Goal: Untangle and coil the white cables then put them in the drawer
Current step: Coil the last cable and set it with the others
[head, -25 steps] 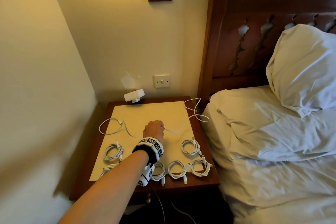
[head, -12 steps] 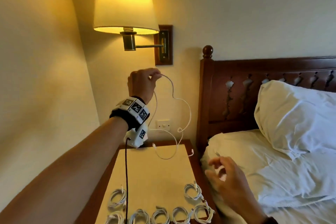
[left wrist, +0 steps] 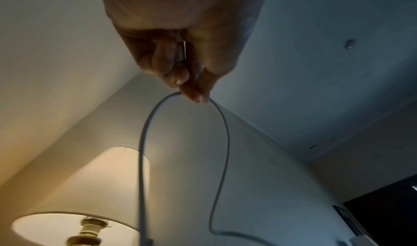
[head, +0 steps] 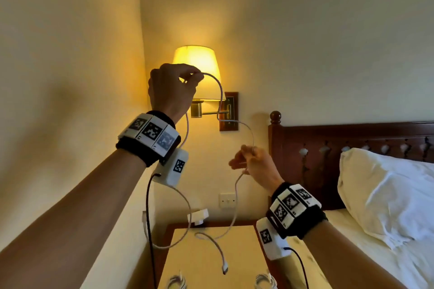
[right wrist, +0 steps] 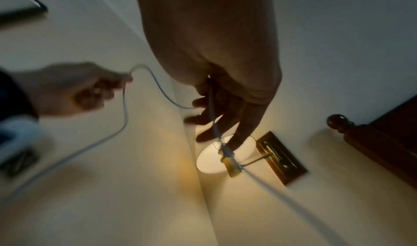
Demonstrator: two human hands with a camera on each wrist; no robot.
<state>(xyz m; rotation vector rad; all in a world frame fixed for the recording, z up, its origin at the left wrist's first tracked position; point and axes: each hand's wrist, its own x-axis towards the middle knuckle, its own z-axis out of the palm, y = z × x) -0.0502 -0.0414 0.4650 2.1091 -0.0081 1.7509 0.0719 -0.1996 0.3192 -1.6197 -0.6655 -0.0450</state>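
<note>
One loose white cable (head: 221, 91) hangs in the air between my two raised hands. High in front of the wall lamp, my left hand (head: 195, 76) pinches a bend of it; the left wrist view shows the left hand (left wrist: 196, 92) with the cable (left wrist: 225, 142) dropping away as a loop. Lower and to the right, my right hand (head: 249, 151) holds the same cable between thumb and fingers. In the right wrist view the cable (right wrist: 158, 85) runs along those fingers (right wrist: 243, 130). The slack loops down over the nightstand (head: 169, 232), and its plug (head: 225, 270) dangles. The drawer is out of view.
Coiled white cables (head: 176, 283) (head: 265, 280) lie on the cream mat (head: 202, 258) near its front. A small white device (head: 199, 216) sits at the nightstand's back. A lit wall lamp (head: 197, 61) hangs behind my left hand. The wooden headboard (head: 328, 136) and pillow (head: 387, 195) are on the right.
My left hand has lifted the cable off the nightstand to lamp height. My right hand has come up from beside the bed and taken hold of the cable. The view tilted upward.
</note>
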